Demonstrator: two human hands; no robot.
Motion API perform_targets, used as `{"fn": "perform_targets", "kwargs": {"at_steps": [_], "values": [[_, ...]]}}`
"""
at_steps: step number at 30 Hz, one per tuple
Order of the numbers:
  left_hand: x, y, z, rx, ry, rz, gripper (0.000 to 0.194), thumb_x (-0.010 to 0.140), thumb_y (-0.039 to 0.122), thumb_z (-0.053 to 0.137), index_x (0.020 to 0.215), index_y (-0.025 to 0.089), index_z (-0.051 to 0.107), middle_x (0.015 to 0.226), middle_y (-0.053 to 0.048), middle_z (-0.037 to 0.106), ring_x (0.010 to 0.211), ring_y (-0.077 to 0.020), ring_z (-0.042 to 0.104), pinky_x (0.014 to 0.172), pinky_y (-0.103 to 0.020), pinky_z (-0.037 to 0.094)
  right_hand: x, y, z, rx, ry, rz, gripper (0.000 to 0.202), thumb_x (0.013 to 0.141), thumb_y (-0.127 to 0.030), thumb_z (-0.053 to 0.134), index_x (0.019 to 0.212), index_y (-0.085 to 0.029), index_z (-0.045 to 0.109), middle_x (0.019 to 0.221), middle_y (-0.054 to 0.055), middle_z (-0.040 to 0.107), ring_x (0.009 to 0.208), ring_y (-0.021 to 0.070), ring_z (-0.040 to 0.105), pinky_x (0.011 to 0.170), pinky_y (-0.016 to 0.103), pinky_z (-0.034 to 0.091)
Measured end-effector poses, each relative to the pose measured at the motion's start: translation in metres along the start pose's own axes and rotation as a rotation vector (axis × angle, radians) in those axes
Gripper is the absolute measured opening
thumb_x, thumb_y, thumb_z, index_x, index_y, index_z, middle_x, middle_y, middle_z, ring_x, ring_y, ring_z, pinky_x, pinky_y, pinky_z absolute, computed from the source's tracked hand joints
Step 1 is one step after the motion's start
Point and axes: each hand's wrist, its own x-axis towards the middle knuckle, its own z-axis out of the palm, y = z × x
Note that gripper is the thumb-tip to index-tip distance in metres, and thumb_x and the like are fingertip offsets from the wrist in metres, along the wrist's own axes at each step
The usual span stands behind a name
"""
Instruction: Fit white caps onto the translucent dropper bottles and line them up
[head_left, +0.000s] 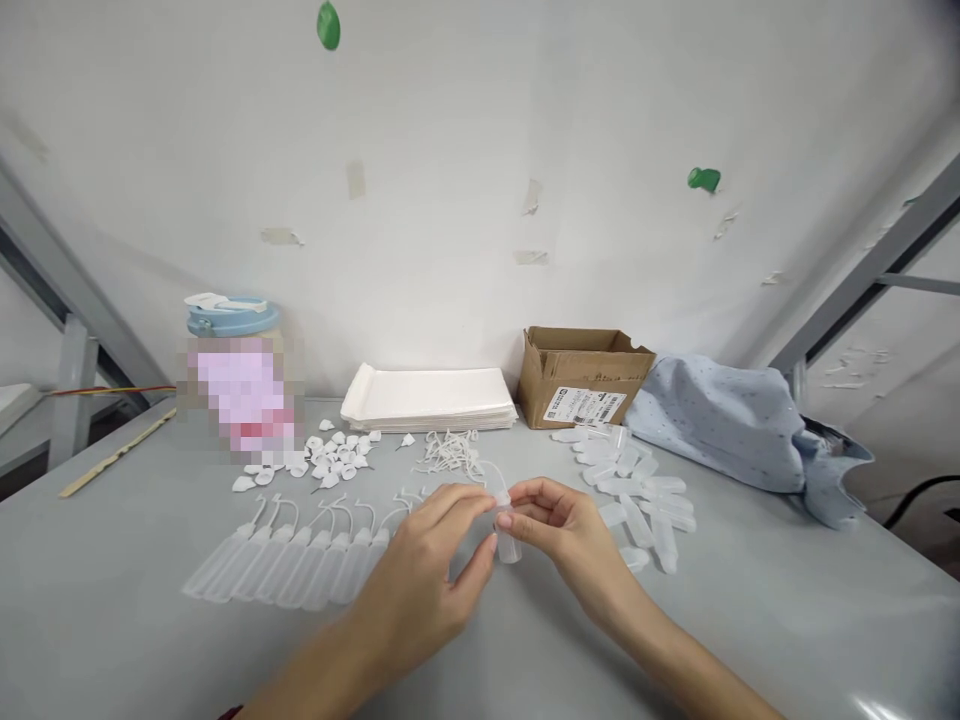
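A small translucent plastic bottle [509, 548] stands nearly upright between my hands, with a thin pale strap curving up from its neck. My right hand [559, 520] pinches it near the neck between thumb and fingers. From the other side my left hand [427, 560] grips it, fingertips at the neck and thumb at the body. To the left lies a row of similar bottles [281, 570] with straps on their necks, partly hidden by my left hand. Behind my hands is a pile of loose white straps [448, 452]. Several bottles without straps [637, 490] are scattered at the right.
Small white caps [341, 458] lie in a heap at back left, beside a blurred container with a blue lid [234, 318]. A stack of white envelopes [435, 398], an open cardboard box [581, 385] and a light blue cloth [712, 425] line the wall.
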Motion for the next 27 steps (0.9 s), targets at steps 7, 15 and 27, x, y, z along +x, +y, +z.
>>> {"fn": "perform_targets", "kwargs": {"at_steps": [7,15,27], "values": [[-0.004,-0.002,-0.001,0.052,-0.076,-0.102,0.053,0.079,0.026,0.066,0.123,0.028,0.036,0.113,-0.005,0.058,0.096,-0.0218,0.058,0.079,-0.037,0.052,-0.002,0.000,0.000,-0.011,-0.018,0.016,0.033,0.059,-0.034,0.082,0.079,-0.016,0.063,0.067,-0.001,0.067,0.066,0.0119,0.058,0.064,0.024,0.042],[-0.001,-0.004,0.001,0.172,-0.175,-0.061,0.058,0.070,0.022,0.075,0.116,0.023,0.040,0.110,-0.006,0.056,0.102,-0.0251,0.052,0.080,-0.039,0.049,-0.001,0.009,0.001,0.006,-0.051,0.024,0.026,0.063,-0.030,0.080,0.074,-0.016,0.060,0.063,-0.003,0.065,0.062,0.0110,0.056,0.064,0.025,0.040],[0.005,-0.012,-0.017,0.324,-0.299,-0.062,0.042,0.069,0.027,0.074,0.106,0.019,0.057,0.099,-0.006,0.054,0.100,-0.0278,0.043,0.082,-0.043,0.044,0.002,0.023,0.007,-0.411,-0.072,-0.162,0.017,0.079,-0.031,0.063,0.087,-0.016,0.068,0.083,0.005,0.070,0.075,0.0175,0.060,0.069,0.030,0.044]]}}
